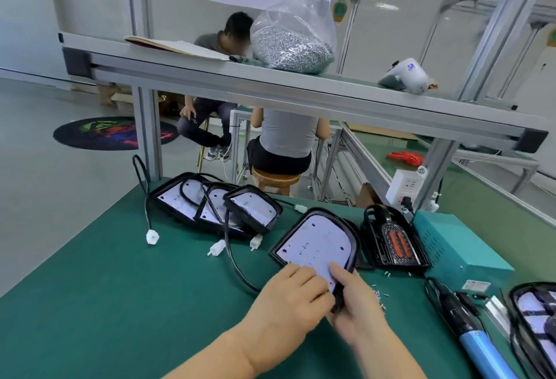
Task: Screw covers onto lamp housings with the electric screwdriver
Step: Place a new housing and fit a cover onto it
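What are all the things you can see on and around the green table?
lamp housing: one, black rim with white board, middle of table, held at its near edge
stacked housings: three, black and white, far left, overlapping
cover: one, black with orange strips, right of the held housing
power box: one, teal, right side
electric screwdriver: one, blue and black, lying near right
loose screws: several, silver, by the hands
bag of screws: one, clear, on the upper shelf
power strip: one, white, on the post
left hand: fingers on the board
right hand: grips the housing rim
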`<state>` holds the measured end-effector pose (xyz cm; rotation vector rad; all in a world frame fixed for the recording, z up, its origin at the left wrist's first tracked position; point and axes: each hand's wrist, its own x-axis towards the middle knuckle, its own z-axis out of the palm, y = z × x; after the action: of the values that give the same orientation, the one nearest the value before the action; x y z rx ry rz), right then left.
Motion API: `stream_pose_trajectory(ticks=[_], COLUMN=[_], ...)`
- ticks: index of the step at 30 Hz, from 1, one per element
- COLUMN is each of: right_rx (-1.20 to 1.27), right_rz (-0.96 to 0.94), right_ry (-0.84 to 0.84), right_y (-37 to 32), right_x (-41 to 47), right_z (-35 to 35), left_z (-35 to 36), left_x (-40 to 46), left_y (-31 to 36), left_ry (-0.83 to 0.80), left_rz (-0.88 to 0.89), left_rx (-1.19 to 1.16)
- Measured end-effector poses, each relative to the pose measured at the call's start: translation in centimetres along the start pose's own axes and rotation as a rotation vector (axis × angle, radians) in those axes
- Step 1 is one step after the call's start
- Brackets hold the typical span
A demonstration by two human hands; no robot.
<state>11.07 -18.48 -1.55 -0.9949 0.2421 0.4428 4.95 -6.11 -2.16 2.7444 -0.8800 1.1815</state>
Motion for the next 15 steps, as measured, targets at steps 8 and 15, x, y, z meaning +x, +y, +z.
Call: stream_pose_trajectory(ticks=[8,15], right_rx=[-0.049,-0.237], right_rz=[0.049,0.144], right_ry=[-0.023,-0.157], right_y=[1.9,3.8], right_x=[-1.4,-3.1], right_z=[-0.9,0.1], left_z=[-1.8,-0.1], left_x=[-4.9,-3.1], left_y=[-6.3,-11.6], left_ry=[0.303,0.102], left_rz=[-1.355,-1.853], left_rx=[-0.553,-1.406])
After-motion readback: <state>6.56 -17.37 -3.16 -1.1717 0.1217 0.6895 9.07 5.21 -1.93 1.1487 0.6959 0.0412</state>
